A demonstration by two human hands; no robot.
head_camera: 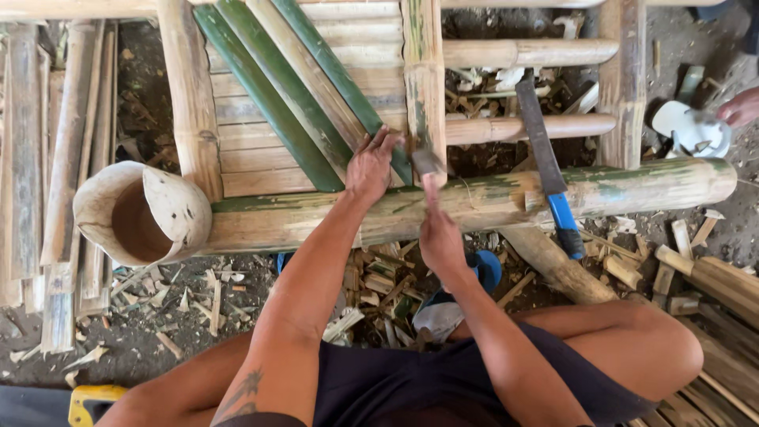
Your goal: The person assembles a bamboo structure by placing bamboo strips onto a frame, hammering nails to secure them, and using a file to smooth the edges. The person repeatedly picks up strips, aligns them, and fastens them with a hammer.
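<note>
My left hand (369, 166) presses flat on the green bamboo slats (285, 95) where they meet a thick horizontal bamboo pole (490, 202). My right hand (439, 237) grips a hammer (428, 164) by its handle, the metal head held just above the pole beside an upright bamboo post (424, 79). The left fingertips lie close to the hammer head. The frame around them is built of pale bamboo slats and poles.
A machete with a blue handle (548, 170) rests across the pole to the right. A hollow bamboo cup (142, 215) lies at left. Offcuts and shavings (379, 289) litter the ground. Another person's foot (742, 107) and a white sandal (692, 129) are at upper right.
</note>
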